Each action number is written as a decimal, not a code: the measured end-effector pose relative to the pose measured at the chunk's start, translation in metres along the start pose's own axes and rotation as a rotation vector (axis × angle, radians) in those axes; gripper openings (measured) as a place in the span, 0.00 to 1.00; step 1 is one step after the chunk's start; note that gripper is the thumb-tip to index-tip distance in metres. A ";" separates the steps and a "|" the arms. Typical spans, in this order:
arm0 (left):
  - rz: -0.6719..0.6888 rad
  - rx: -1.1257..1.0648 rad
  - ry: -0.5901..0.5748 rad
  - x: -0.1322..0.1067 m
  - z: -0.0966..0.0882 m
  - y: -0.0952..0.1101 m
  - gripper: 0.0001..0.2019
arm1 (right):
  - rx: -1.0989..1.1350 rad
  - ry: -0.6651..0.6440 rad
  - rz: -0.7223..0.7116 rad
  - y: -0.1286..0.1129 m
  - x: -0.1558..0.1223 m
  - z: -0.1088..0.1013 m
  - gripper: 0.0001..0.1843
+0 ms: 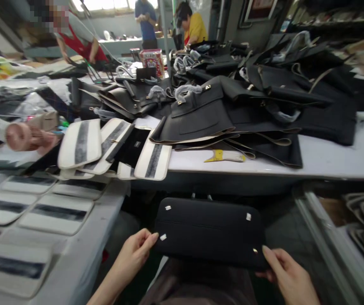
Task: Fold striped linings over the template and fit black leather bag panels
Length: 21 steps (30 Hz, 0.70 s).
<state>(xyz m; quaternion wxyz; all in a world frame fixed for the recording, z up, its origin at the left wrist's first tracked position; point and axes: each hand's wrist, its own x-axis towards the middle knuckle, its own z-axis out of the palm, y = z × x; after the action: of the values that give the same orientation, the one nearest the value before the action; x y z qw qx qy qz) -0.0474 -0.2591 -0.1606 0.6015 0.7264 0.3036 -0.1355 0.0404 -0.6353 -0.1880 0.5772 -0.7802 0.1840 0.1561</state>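
Black leather panel (207, 231), left fingers (148, 240) pinching one corner, right fingers (269, 254) gripping the other

light: bright windows (106, 4) at back | foreground dim | edges stretched, blurred | faces pixelated

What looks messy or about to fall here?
The white striped pieces lie fanned crookedly, and some poke past the table edge. The black panel held by the left hand and right hand looks neat.
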 end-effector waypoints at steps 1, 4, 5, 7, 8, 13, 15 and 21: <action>-0.016 0.013 -0.005 0.000 0.000 0.000 0.29 | 0.009 0.006 -0.014 -0.002 -0.002 0.002 0.28; -0.074 0.042 -0.026 0.003 -0.001 -0.004 0.33 | 0.011 0.026 -0.058 -0.006 -0.006 0.006 0.27; -0.093 0.047 -0.035 0.004 -0.002 -0.006 0.33 | -0.004 0.031 -0.072 -0.006 -0.006 0.006 0.26; -0.116 0.063 -0.039 0.006 -0.002 -0.011 0.34 | -0.047 0.036 -0.099 -0.004 -0.006 0.004 0.26; -0.121 0.078 -0.034 0.007 -0.002 -0.013 0.34 | -0.067 0.038 -0.112 -0.003 -0.006 0.004 0.26; -0.068 0.187 -0.001 0.009 -0.004 -0.018 0.36 | -0.128 0.035 -0.144 0.006 -0.004 0.002 0.25; 0.058 0.279 0.030 0.011 -0.007 -0.017 0.32 | -0.168 0.059 -0.173 0.008 -0.003 0.004 0.23; 0.806 0.763 0.338 0.024 -0.023 -0.005 0.19 | -0.453 0.214 -0.573 -0.015 -0.009 0.001 0.15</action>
<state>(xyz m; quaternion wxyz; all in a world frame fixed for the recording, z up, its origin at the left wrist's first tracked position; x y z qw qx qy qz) -0.0353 -0.2295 -0.1726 0.2443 0.9616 0.0248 0.1223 0.0398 -0.6294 -0.1718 0.3877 -0.9198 -0.0219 -0.0572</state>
